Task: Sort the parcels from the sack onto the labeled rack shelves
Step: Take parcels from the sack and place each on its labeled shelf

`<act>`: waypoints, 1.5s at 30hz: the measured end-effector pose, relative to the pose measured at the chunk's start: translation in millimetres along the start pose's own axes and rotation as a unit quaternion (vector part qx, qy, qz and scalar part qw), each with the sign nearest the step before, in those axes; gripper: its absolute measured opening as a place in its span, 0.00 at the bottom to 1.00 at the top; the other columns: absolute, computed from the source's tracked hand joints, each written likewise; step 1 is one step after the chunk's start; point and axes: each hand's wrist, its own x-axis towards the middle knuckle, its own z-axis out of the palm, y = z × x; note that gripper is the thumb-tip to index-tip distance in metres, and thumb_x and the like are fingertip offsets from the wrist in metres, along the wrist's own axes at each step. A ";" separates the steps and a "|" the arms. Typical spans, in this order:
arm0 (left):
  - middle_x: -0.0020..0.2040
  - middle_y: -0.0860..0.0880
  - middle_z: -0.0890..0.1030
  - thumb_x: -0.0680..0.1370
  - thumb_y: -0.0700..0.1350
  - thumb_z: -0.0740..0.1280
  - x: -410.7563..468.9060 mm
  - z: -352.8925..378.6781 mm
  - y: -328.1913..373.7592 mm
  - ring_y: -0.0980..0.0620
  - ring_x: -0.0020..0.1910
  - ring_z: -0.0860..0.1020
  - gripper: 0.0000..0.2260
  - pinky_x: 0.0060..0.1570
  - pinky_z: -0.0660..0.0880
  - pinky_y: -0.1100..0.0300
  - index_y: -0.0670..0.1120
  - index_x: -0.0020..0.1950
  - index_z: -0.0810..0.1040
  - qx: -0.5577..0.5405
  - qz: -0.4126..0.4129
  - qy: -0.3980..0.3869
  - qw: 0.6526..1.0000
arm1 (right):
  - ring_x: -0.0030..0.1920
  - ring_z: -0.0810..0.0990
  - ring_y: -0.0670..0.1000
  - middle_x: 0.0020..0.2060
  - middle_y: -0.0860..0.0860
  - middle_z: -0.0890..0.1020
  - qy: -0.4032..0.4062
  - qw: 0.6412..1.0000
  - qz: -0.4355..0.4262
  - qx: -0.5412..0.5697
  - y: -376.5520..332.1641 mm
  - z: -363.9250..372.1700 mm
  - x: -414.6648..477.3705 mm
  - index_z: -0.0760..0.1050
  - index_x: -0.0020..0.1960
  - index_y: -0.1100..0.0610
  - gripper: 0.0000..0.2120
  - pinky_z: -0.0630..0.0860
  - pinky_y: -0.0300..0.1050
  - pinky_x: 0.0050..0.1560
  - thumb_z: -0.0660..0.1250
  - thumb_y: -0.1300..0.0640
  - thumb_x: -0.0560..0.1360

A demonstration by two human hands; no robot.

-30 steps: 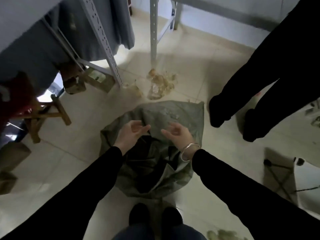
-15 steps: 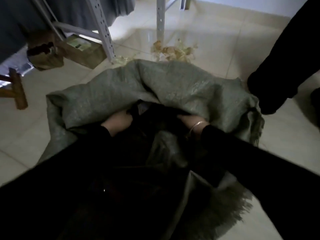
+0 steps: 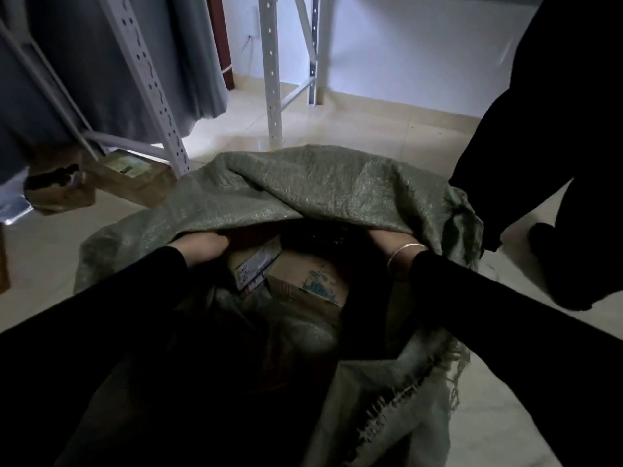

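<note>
A green woven sack (image 3: 313,187) lies open on the tiled floor in front of me. Both my arms reach into its mouth. My left hand (image 3: 202,248) sits at the left edge of a brown cardboard parcel (image 3: 303,281) with a blue print, beside a white-labelled parcel (image 3: 257,266). My right hand (image 3: 384,239), with a silver bangle on its wrist, is at the right of the opening. A fold of the sack and the darkness inside hide the fingers of both hands. Whether either hand grips a parcel does not show.
White perforated rack uprights (image 3: 271,72) stand just behind the sack. Two brown cardboard boxes (image 3: 135,175) lie on the floor under the left rack, below a grey curtain (image 3: 101,62). Another person's dark-clothed legs (image 3: 526,156) stand close at the right.
Both hands went from hovering above the sack to deep inside its mouth. My view dropped closer, then lifted slightly, and the parcels inside now show.
</note>
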 end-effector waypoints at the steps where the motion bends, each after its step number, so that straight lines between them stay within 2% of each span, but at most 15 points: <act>1: 0.73 0.41 0.66 0.81 0.44 0.59 4.8 -0.1 1.7 0.44 0.71 0.64 0.18 0.67 0.59 0.60 0.39 0.69 0.69 -0.002 -0.001 -0.002 1.000 | 0.69 0.69 0.55 0.69 0.58 0.69 -0.017 1.000 -0.004 -0.018 3.8 6.8 7.6 0.66 0.69 0.63 0.21 0.66 0.44 0.68 0.56 0.54 0.80; 4: 0.69 0.43 0.71 0.79 0.47 0.63 14.2 8.2 4.8 0.44 0.67 0.70 0.18 0.65 0.63 0.60 0.41 0.67 0.72 -0.039 0.007 -0.017 0.999 | 0.74 0.60 0.51 0.74 0.54 0.62 -0.007 0.997 -0.073 -0.007 6.4 25.0 16.0 0.59 0.73 0.60 0.24 0.55 0.40 0.73 0.56 0.52 0.80; 7: 0.67 0.45 0.73 0.77 0.48 0.65 21.7 18.8 7.3 0.45 0.64 0.72 0.18 0.61 0.64 0.61 0.44 0.66 0.72 -0.113 0.006 -0.030 0.993 | 0.73 0.63 0.52 0.72 0.54 0.66 -0.010 0.998 -0.053 0.011 11.9 40.0 23.7 0.65 0.71 0.59 0.26 0.57 0.42 0.73 0.61 0.48 0.77; 11: 0.67 0.46 0.73 0.77 0.48 0.67 31.9 24.7 9.8 0.46 0.64 0.72 0.18 0.63 0.65 0.60 0.47 0.65 0.73 -0.152 0.013 -0.030 0.988 | 0.73 0.62 0.52 0.72 0.55 0.66 -0.005 0.999 -0.042 0.003 17.1 53.5 32.0 0.68 0.69 0.58 0.28 0.54 0.44 0.74 0.63 0.44 0.75; 14: 0.66 0.46 0.74 0.76 0.53 0.66 43.5 27.1 11.8 0.46 0.63 0.73 0.20 0.67 0.66 0.56 0.46 0.65 0.73 -0.102 0.005 -0.043 0.994 | 0.73 0.61 0.53 0.72 0.55 0.66 -0.018 0.999 -0.044 -0.011 19.1 62.1 47.8 0.67 0.70 0.58 0.28 0.53 0.42 0.74 0.62 0.43 0.75; 16: 0.65 0.46 0.75 0.76 0.56 0.65 52.9 30.0 16.6 0.45 0.62 0.74 0.22 0.64 0.67 0.59 0.45 0.64 0.74 -0.045 0.006 -0.058 0.997 | 0.73 0.62 0.54 0.72 0.56 0.66 -0.032 0.998 -0.037 -0.032 18.5 68.1 54.3 0.67 0.70 0.59 0.29 0.53 0.43 0.74 0.60 0.42 0.75; 19: 0.65 0.44 0.75 0.77 0.57 0.63 70.4 32.0 28.5 0.45 0.64 0.73 0.22 0.58 0.66 0.61 0.44 0.64 0.75 0.041 0.044 -0.049 0.997 | 0.73 0.61 0.54 0.72 0.56 0.65 -0.046 0.997 -0.026 -0.049 18.8 74.5 73.5 0.66 0.70 0.60 0.30 0.52 0.42 0.74 0.58 0.41 0.76; 23: 0.70 0.44 0.70 0.77 0.57 0.62 108.3 29.8 45.1 0.45 0.68 0.69 0.26 0.64 0.64 0.61 0.45 0.70 0.68 0.073 0.099 -0.019 0.992 | 0.71 0.65 0.56 0.71 0.58 0.67 -0.032 0.994 -0.021 -0.099 17.4 69.3 113.3 0.67 0.70 0.60 0.29 0.58 0.40 0.68 0.56 0.41 0.77; 26: 0.72 0.45 0.68 0.75 0.58 0.64 133.3 34.6 47.9 0.46 0.70 0.67 0.29 0.65 0.63 0.61 0.46 0.72 0.66 0.083 0.131 -0.034 0.987 | 0.67 0.71 0.56 0.67 0.58 0.73 -0.026 0.988 -0.022 -0.150 17.6 68.5 139.3 0.71 0.67 0.61 0.31 0.64 0.41 0.64 0.59 0.38 0.75; 29: 0.75 0.47 0.61 0.73 0.59 0.68 154.1 41.6 34.5 0.47 0.73 0.61 0.37 0.69 0.57 0.60 0.47 0.76 0.58 0.136 0.120 -0.090 0.979 | 0.65 0.73 0.56 0.64 0.57 0.75 -0.041 0.981 -0.015 -0.189 15.5 67.7 161.8 0.72 0.65 0.61 0.30 0.67 0.41 0.63 0.66 0.41 0.72; 33: 0.72 0.47 0.67 0.63 0.57 0.77 181.0 41.6 16.2 0.47 0.70 0.66 0.44 0.70 0.61 0.56 0.48 0.74 0.62 0.178 0.077 -0.098 0.976 | 0.65 0.72 0.56 0.65 0.57 0.74 -0.032 0.976 -0.007 -0.213 1.6 52.3 187.7 0.70 0.66 0.63 0.29 0.67 0.43 0.63 0.68 0.46 0.72; 37: 0.70 0.47 0.70 0.62 0.52 0.79 192.8 31.4 21.1 0.46 0.69 0.67 0.40 0.69 0.62 0.55 0.46 0.70 0.67 0.216 0.078 -0.085 0.969 | 0.62 0.75 0.56 0.61 0.57 0.76 -0.023 0.970 -0.015 -0.241 -3.7 49.1 205.7 0.72 0.64 0.64 0.27 0.70 0.42 0.56 0.72 0.50 0.70; 41: 0.66 0.48 0.72 0.61 0.50 0.80 188.5 26.9 31.4 0.46 0.67 0.70 0.40 0.67 0.66 0.56 0.44 0.70 0.67 0.293 0.100 -0.088 0.947 | 0.63 0.74 0.56 0.62 0.59 0.76 -0.010 0.946 -0.024 -0.323 -2.3 54.8 206.4 0.73 0.64 0.62 0.21 0.71 0.42 0.58 0.65 0.52 0.75; 43: 0.64 0.50 0.72 0.61 0.50 0.80 184.2 28.4 34.2 0.46 0.67 0.70 0.41 0.65 0.68 0.57 0.44 0.70 0.67 0.329 0.097 -0.120 0.932 | 0.54 0.77 0.56 0.53 0.58 0.78 -0.039 0.938 -0.024 -0.342 -0.8 50.4 198.8 0.76 0.58 0.61 0.16 0.74 0.37 0.46 0.65 0.52 0.74; 45: 0.57 0.51 0.76 0.62 0.46 0.80 175.4 26.4 35.0 0.47 0.63 0.74 0.34 0.55 0.74 0.60 0.44 0.64 0.72 0.330 0.083 -0.183 0.922 | 0.40 0.75 0.52 0.45 0.55 0.76 -0.070 0.951 -0.024 -0.301 4.7 40.6 195.8 0.75 0.48 0.57 0.10 0.72 0.31 0.27 0.70 0.54 0.69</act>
